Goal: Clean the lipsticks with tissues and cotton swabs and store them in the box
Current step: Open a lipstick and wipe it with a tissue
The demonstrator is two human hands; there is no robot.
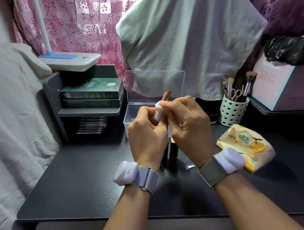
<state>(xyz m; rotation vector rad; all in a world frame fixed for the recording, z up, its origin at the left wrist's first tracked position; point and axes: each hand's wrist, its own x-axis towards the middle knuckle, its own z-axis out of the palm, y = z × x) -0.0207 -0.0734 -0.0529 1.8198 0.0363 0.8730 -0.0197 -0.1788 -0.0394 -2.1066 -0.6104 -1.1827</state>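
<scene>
An uncapped lipstick [166,95] with a dark red tip points up and away above the desk's middle. My left hand [146,130] grips its pale lower tube. My right hand [187,121] pinches a white tissue [159,107] wrapped round the lipstick's middle. Behind both hands stands the clear plastic box [134,113] with its lid [154,82] raised. Another dark lipstick [173,149] stands on the desk under my wrists, partly hidden. A yellow tissue pack [245,145] lies to the right.
A grey shelf [86,109] with green boxes stands at the back left under a lamp base [71,62]. A perforated green cup [233,109] with brushes and scissors stands at the back right. A pale cloth [189,29] hangs behind the box. The dark desk [78,182] ends near my forearms.
</scene>
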